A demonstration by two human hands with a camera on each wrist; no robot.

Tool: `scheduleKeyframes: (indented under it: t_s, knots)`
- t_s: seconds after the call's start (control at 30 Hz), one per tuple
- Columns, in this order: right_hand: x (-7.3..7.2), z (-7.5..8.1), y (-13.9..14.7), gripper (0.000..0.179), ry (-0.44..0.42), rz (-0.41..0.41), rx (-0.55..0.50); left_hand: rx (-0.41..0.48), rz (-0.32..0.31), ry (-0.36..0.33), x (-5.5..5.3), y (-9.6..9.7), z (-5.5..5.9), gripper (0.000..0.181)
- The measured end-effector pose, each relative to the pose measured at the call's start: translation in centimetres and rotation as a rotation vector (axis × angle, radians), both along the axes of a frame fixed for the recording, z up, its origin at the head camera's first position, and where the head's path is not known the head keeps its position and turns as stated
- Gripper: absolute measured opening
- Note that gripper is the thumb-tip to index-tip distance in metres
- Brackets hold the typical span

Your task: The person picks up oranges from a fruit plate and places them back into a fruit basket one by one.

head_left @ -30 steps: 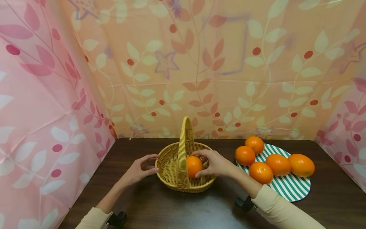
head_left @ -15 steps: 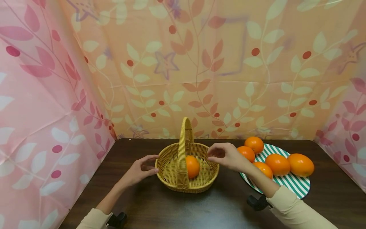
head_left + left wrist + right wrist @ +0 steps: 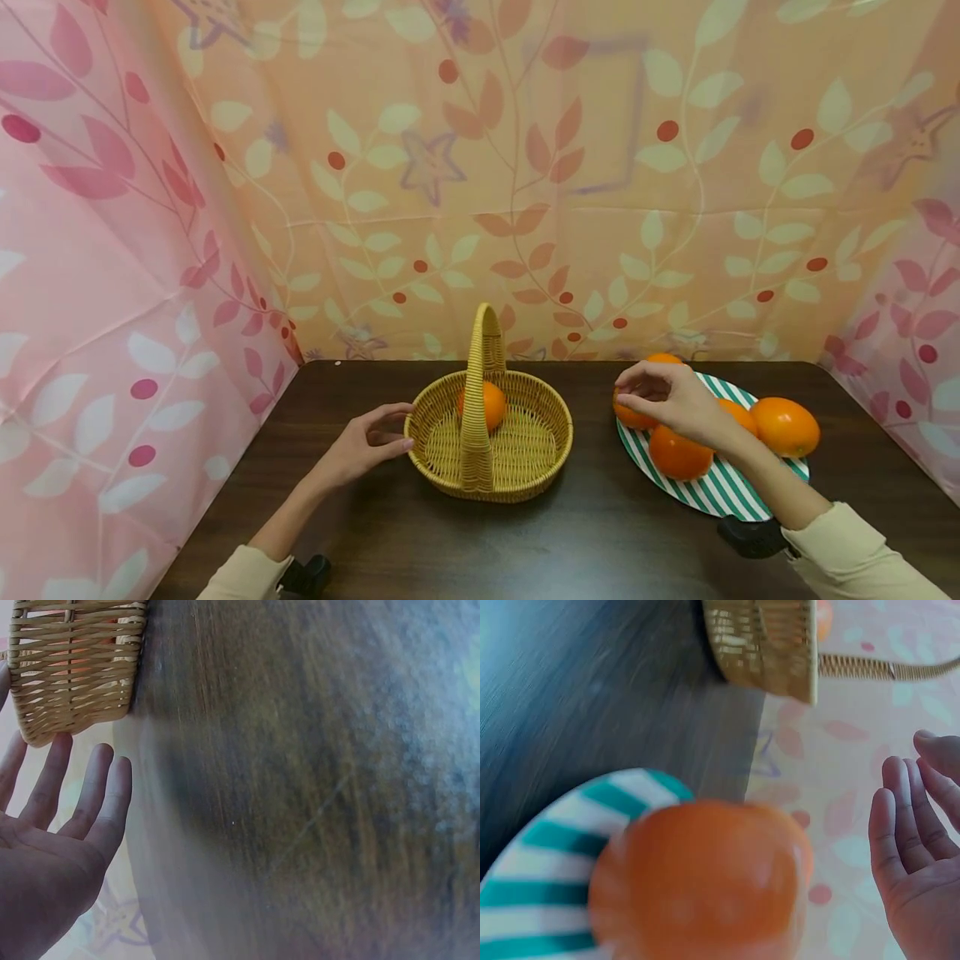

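Note:
A yellow wicker basket (image 3: 525, 487) with a tall arched handle stands in the middle of the table. One orange (image 3: 492, 406) lies inside it toward the back, partly behind the handle. At the basket's left rim, my left hand (image 3: 362, 447) touches the wicker with extended fingertips, as the left wrist view (image 3: 60, 877) also shows. My right hand (image 3: 682, 404), holding nothing, hovers over several oranges on a green-and-white striped plate (image 3: 731, 496), its fingers loosely bent. It partly covers the oranges at the back; the front orange (image 3: 678, 456) looms large and blurred in the right wrist view.
The dark wooden table (image 3: 555, 550) ends at floral curtains (image 3: 585, 250) behind and at the sides. On the plate's right edge sits a larger orange fruit (image 3: 785, 427). A black strap device (image 3: 750, 537) is worn on the right wrist, another (image 3: 307, 575) on the left.
My right hand has let go of the orange in the basket and moved right, over the plate. That orange has rolled toward the basket's back left. The left hand has stayed at the rim.

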State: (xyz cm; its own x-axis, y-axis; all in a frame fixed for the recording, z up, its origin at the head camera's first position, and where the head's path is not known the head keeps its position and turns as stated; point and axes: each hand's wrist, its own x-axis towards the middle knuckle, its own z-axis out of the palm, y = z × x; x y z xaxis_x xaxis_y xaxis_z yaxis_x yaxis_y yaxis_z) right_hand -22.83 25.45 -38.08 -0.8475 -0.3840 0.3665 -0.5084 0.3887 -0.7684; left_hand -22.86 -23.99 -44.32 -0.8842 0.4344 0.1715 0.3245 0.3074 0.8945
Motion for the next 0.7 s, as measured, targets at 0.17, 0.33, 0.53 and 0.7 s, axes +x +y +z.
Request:
scheduleKeyframes:
  t_s: [0.17, 0.33, 0.53, 0.7]
  knots:
    - [1.0, 0.3, 2.2, 0.017, 0.022, -0.040, 0.028, -0.004, -0.009, 0.005, 0.0, 0.0, 0.1, 0.054]
    - [1.9, 0.5, 4.0, 0.017, 0.041, -0.067, 0.037, -0.008, 0.002, -0.008, -0.1, -0.1, 0.0, 0.053]
    - [2.4, 0.0, 6.1, 0.018, 0.028, -0.083, 0.054, -0.023, 0.011, -0.015, -0.4, -0.2, -0.2, 0.053]
    - [2.9, -0.5, 7.2, 0.021, 0.018, -0.089, 0.091, -0.027, 0.007, -0.014, -0.4, -0.3, -0.3, 0.054]
